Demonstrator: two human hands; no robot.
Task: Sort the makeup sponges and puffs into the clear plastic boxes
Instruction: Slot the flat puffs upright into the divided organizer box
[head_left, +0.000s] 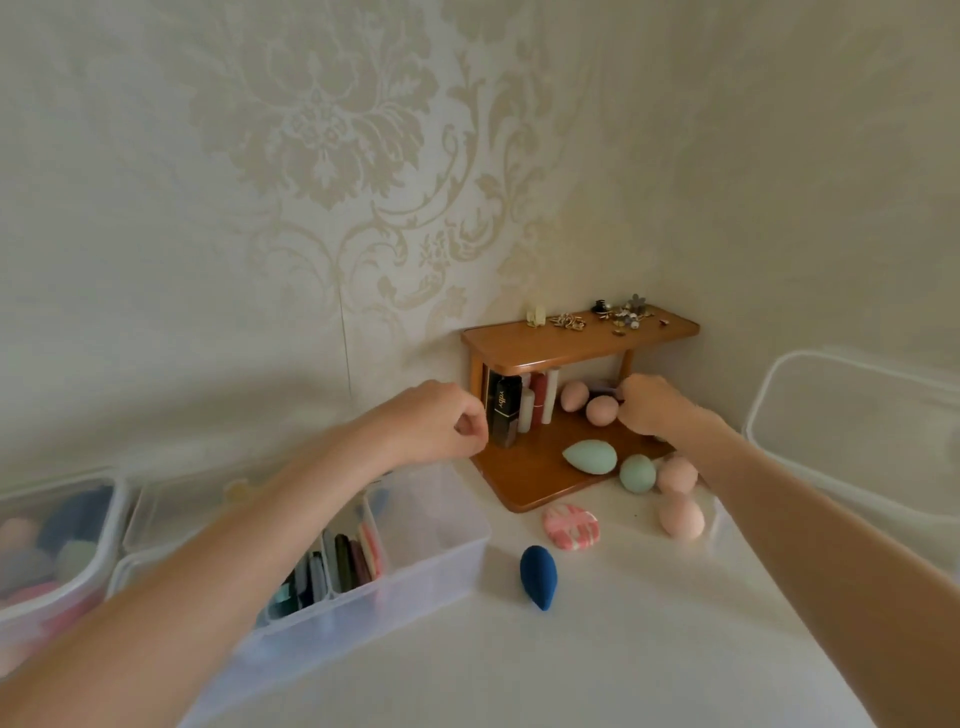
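Two pink egg sponges (574, 395) (602, 409) lie on the lower board of a wooden shelf (571, 340). My right hand (655, 406) reaches under the shelf beside them, fingers curled round the end of a small lavender sponge (602, 386). My left hand (441, 422) hovers at the shelf's left post, fingers curled, holding nothing. Two mint sponges (590, 456) (637, 473), two more pink sponges (677, 474) (681, 515), a pink-and-white puff (570, 526) and a navy sponge (538, 576) lie loose. Under my left arm is a clear divided box (441, 535) with flat puffs in it.
A clear box (57, 545) at the far left holds several sponges. A large clear box (857, 415) stands at the right against the wall. Lipsticks and bottles (511, 410) stand under the shelf, and small jewellery (618, 314) lies on top. Wallpapered walls meet in the corner.
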